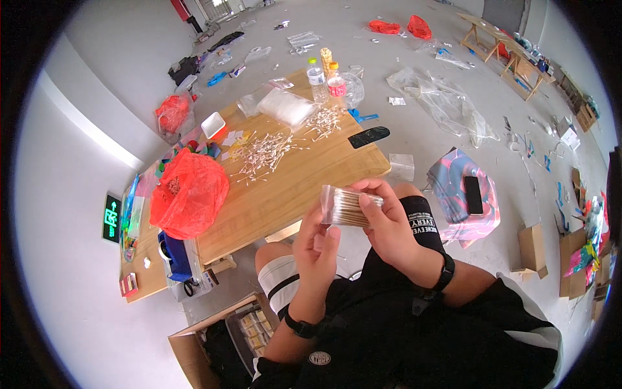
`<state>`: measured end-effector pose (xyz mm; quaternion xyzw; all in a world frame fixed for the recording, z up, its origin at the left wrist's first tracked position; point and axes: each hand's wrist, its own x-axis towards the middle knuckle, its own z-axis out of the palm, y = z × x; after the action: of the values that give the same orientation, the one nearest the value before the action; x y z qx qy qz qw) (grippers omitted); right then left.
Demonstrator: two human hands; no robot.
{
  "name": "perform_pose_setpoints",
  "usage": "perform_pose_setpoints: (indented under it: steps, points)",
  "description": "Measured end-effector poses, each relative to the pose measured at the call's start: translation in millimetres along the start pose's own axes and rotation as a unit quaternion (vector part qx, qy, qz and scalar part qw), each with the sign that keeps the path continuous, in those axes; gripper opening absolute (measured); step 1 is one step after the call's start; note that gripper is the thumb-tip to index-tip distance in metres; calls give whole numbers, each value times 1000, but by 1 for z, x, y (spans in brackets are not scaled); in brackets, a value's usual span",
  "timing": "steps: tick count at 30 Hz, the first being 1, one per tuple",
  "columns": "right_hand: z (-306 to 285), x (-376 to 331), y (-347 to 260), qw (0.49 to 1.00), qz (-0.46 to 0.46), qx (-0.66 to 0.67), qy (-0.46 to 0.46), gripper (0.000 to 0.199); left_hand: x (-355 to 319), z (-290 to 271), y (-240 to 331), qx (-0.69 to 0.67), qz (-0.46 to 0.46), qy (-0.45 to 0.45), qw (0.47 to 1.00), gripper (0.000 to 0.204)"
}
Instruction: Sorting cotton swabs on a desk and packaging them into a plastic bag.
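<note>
A small clear zip bag of cotton swabs is held up in front of me, just past the table's near edge, with the swabs lying side by side in it. My right hand pinches its right end between thumb and fingers. At its left end, the fingers of my left hand curl behind the plastic, and the left thumb points up just below the bag. Loose cotton swabs lie in a heap on the wooden table, with a second pile farther back.
On the table are a red plastic bag, a white tray, a clear pack of white material and bottles. A phone rests on a patterned stool at right. Below left stands an open carton. Litter covers the floor.
</note>
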<state>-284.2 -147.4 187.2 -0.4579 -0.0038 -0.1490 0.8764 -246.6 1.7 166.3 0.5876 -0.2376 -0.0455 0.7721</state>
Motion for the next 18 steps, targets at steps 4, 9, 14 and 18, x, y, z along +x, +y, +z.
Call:
perform_pose_setpoints:
  steps: [4,9,14,18]
  points:
    - [0,2,-2,1000,-17,-9,19,20,1,-2,-3,6,11,-31,999,43]
    - [-2,4,-2,999,-17,-49,11,19,2,1,-4,13,10,-14,1000,44]
    - [0,5,-3,996,-39,-85,16,18,8,-5,-6,151,91,-53,983,48]
    - [-3,6,-3,997,-10,-71,24,19,10,-8,-7,237,133,-59,961,46]
